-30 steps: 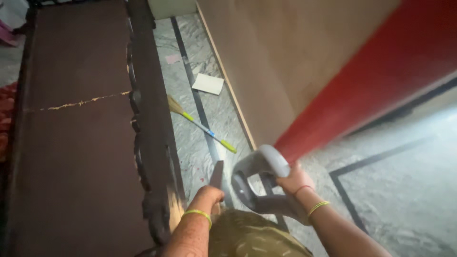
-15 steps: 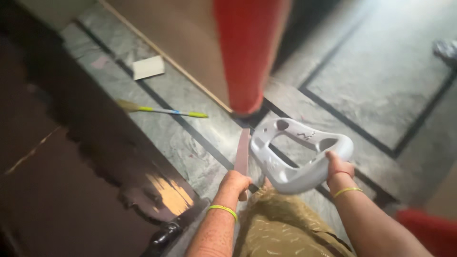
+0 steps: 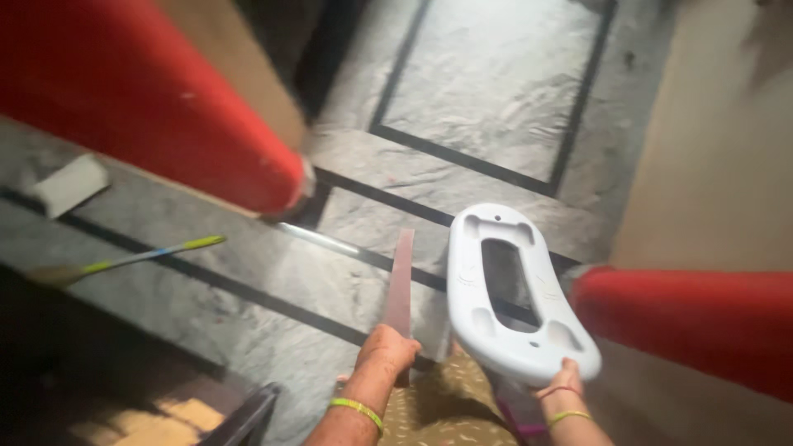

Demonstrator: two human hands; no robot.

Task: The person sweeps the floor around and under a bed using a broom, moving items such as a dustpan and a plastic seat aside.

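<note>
Above the grey marble floor (image 3: 496, 74), left hand (image 3: 387, 351) grips a flat reddish-brown wooden strip (image 3: 401, 285), pointing away. Right hand (image 3: 564, 381) closed on near edge of white plastic oval frame with central cutout (image 3: 512, 293). Farther left, yellow-green broom stick (image 3: 124, 260) lies beside red pillar (image 3: 149, 99).

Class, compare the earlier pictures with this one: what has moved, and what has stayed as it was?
The white plastic frame has turned from lying crosswise to pointing lengthwise away from the person, held by the right hand. The view has swung rightward, bringing a second red pillar into sight. Unchanged: the left hand still grips the flat strip; the stick lies on the floor.
</note>
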